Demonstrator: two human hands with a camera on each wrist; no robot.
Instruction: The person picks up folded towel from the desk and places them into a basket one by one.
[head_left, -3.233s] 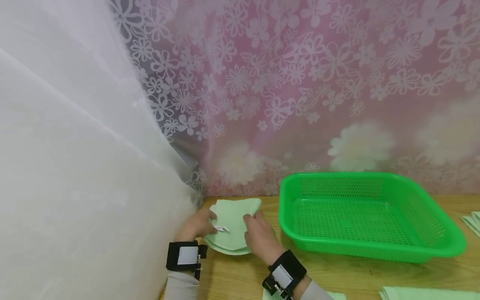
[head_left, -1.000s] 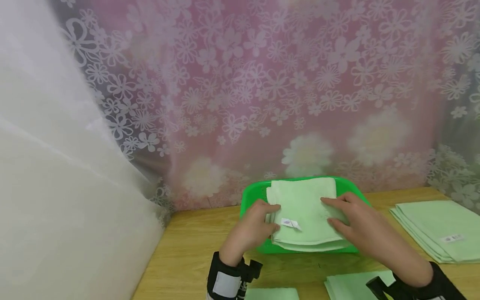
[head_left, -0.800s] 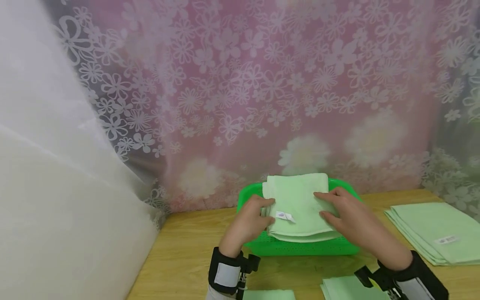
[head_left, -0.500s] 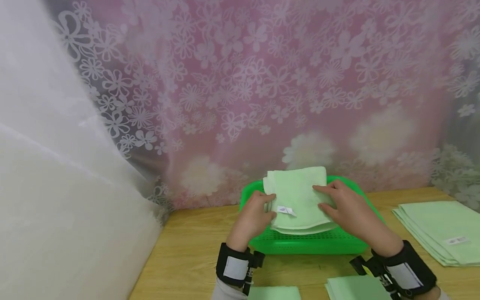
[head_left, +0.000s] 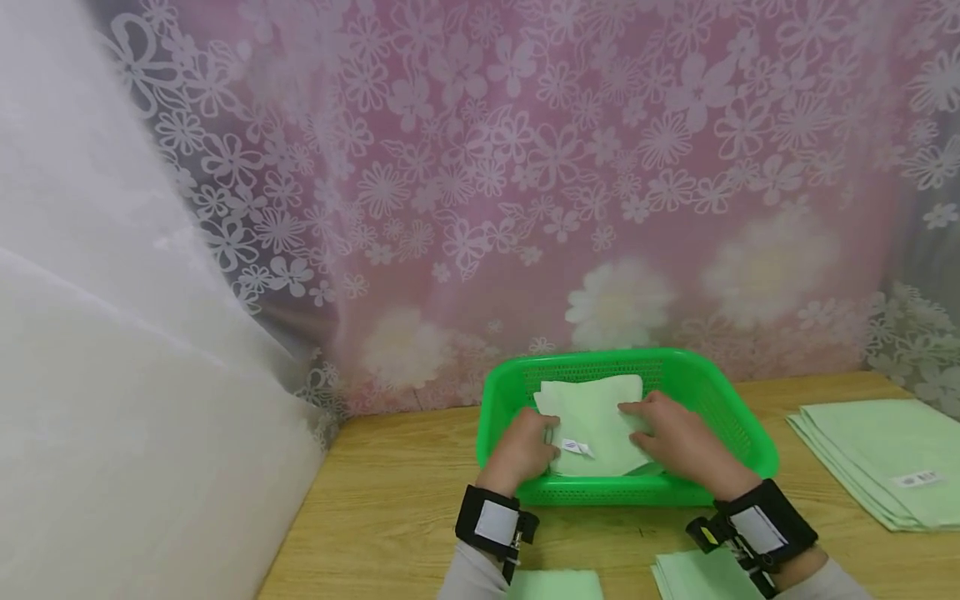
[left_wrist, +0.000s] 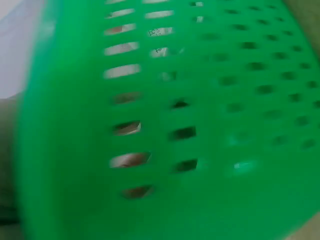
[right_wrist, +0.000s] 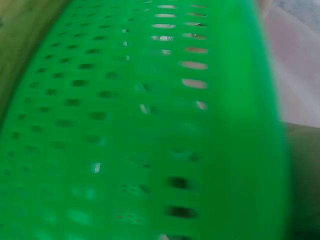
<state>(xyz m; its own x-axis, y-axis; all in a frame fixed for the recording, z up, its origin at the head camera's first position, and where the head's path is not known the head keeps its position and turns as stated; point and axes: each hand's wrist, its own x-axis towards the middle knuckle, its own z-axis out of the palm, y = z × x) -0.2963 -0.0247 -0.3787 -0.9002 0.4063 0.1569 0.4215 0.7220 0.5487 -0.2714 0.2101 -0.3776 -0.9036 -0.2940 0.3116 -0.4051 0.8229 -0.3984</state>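
Note:
A folded pale green towel [head_left: 596, 417] with a small white tag lies within the green plastic basket [head_left: 622, 492]. My left hand [head_left: 522, 448] grips its left edge, thumb and fingers close to the tag. At the towel's right side my right hand [head_left: 678, 440] holds the edge, index finger and thumb showing on top. Both forearms reach in over the basket's front rim. In the left wrist view the perforated basket wall [left_wrist: 75, 150] fills the picture and covers most of the hand. The right wrist view likewise shows mostly the basket's wall [right_wrist: 235, 150], blurred.
To the right of the basket lies a folded green towel stack [head_left: 885, 458] with a white tag. Two more folded towels, one at front left [head_left: 558, 586] and one at front right [head_left: 701, 575], sit on the wooden table [head_left: 375, 492]. A floral curtain [head_left: 525, 208] hangs behind.
Both hands have carried the towel from the table's left end over to the basket, then lowered it inside. Within the last half second it has dropped below the back rim.

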